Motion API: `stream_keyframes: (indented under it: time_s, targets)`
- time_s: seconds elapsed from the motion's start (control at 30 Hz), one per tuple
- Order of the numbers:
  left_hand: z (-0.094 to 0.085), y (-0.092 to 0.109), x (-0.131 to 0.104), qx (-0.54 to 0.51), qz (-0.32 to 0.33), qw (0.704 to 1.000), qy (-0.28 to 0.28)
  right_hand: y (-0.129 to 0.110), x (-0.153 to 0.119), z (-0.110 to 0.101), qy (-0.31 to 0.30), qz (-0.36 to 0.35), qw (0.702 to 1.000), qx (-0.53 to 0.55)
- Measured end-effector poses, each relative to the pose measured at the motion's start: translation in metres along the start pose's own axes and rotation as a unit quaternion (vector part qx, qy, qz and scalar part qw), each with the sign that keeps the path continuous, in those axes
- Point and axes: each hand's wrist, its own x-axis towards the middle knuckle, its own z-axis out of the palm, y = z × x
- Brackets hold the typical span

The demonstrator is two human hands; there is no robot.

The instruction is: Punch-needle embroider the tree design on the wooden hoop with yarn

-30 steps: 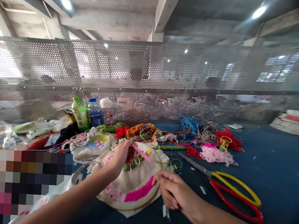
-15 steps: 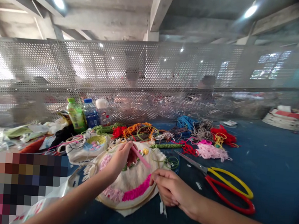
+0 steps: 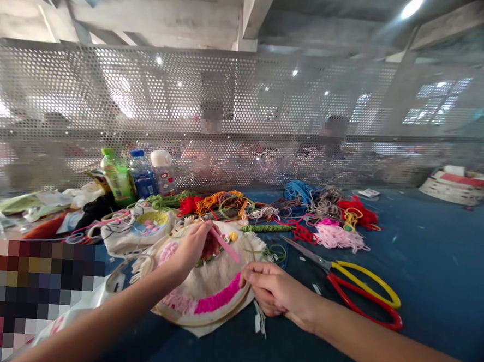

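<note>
Left hand (image 3: 194, 247) — closed on pink stick (image 3: 229, 248)

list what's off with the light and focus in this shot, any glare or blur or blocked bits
Head view: glare streaks from the ceiling lamp at upper right; head view: the perforated screen washes out at far left and smears toward the right; head view: top right corner dark, pixel blocks covering lower left, scissors fairly crisp.
</note>
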Motion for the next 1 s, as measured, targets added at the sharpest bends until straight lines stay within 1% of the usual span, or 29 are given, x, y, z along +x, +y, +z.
stream_keyframes:
  time_s: [0.17, 0.27, 0.37, 0.43, 0.57, 0.67, 0.77, 0.9, 1.0]
  targets:
    - [0.005, -0.002, -0.004, 0.006, -0.003, 1.0, -0.003, 0.001, -0.001, 0.0, -0.006, 0.006, 1.0, -0.017]
    - [0.002, 0.002, -0.003, 0.016, 0.001, 1.0, -0.004, -0.002, -0.002, 0.0, -0.025, 0.014, 0.999, -0.025]
    - [-0.003, 0.008, -0.001, 0.03, 0.018, 0.999, 0.002, -0.005, -0.003, -0.001, -0.043, 0.036, 0.998, -0.019]
    - [-0.003, 0.009, -0.002, 0.035, 0.023, 0.999, 0.001, -0.005, -0.002, -0.002, -0.05, 0.043, 0.998, -0.012]
    - [0.006, 0.004, -0.008, 0.032, 0.015, 0.999, -0.008, -0.002, 0.0, -0.005, -0.05, 0.03, 0.998, -0.01]
    - [0.013, 0.002, -0.013, 0.023, 0.021, 1.0, -0.006, 0.0, 0.002, -0.005, -0.051, 0.02, 0.998, -0.007]
    - [0.012, 0.005, -0.012, 0.014, 0.043, 0.999, 0.022, 0.0, 0.003, -0.006, -0.063, 0.015, 0.998, 0.003]
    - [0.0, 0.007, -0.004, 0.016, 0.073, 0.995, 0.07, 0.003, 0.007, -0.01, -0.033, -0.022, 0.999, 0.033]
    - [-0.003, 0.003, -0.002, 0.033, 0.093, 0.991, 0.089, 0.006, 0.009, -0.011, -0.022, -0.033, 0.999, 0.031]
